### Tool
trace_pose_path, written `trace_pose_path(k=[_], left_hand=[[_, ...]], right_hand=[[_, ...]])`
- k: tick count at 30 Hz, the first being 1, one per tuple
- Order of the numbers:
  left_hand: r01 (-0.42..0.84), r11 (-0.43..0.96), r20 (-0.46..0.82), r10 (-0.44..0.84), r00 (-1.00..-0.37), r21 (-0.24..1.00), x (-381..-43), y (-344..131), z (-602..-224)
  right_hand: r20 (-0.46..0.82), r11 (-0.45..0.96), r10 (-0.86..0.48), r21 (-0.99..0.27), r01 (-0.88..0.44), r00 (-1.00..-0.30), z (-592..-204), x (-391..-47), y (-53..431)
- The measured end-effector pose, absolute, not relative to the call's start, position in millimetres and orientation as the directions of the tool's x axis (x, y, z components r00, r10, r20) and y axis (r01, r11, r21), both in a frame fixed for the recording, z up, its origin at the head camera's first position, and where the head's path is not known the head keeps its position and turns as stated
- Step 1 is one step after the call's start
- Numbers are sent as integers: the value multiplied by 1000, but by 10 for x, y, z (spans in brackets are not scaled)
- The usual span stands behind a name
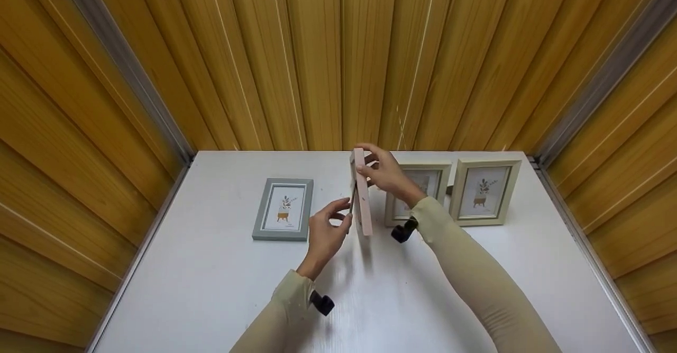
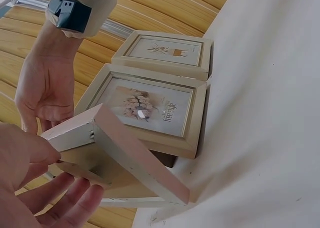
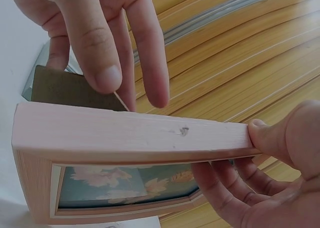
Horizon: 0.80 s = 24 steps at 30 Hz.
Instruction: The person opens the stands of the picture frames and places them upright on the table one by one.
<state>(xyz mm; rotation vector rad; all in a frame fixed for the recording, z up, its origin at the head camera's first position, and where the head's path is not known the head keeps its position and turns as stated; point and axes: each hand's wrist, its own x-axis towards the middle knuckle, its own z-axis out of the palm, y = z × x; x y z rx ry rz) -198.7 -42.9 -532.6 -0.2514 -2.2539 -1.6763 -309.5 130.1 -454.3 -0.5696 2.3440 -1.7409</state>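
Observation:
A pink photo frame (image 1: 363, 199) is upright above the white table, edge-on to the head camera. My right hand (image 1: 390, 175) grips it near the top, thumb on the side edge and fingers round the front. Behind the frame, my left hand (image 1: 325, 234) pinches its support leg (image 3: 75, 90), a thin dark flap angled out from the back, between thumb and fingers. The right wrist view shows the frame's floral picture (image 3: 110, 185) under glass. In the left wrist view the frame's lower corner comes close over the table, and its back is partly hidden by my left fingers.
Two cream photo frames (image 1: 456, 194) (image 1: 506, 191) stand on the right side of the white table (image 1: 211, 289). To the left, a grey-green photo frame (image 1: 280, 235) shows a plant picture. Wood-panelled walls (image 1: 317, 51) enclose the table's back and sides.

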Motion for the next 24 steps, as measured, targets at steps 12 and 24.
trace_pose_path(k=[12, 24], left_hand=[[320, 332, 373, -106, -922, 887, -2053, -666, -5297], [280, 331, 345, -159, -925, 901, -2081, -761, -5349]], right_hand=[[94, 220, -414, -955, -199, -906, -4490, -3088, 1323], [80, 194, -396, -966, -168, -915, -4571, -3113, 1308]])
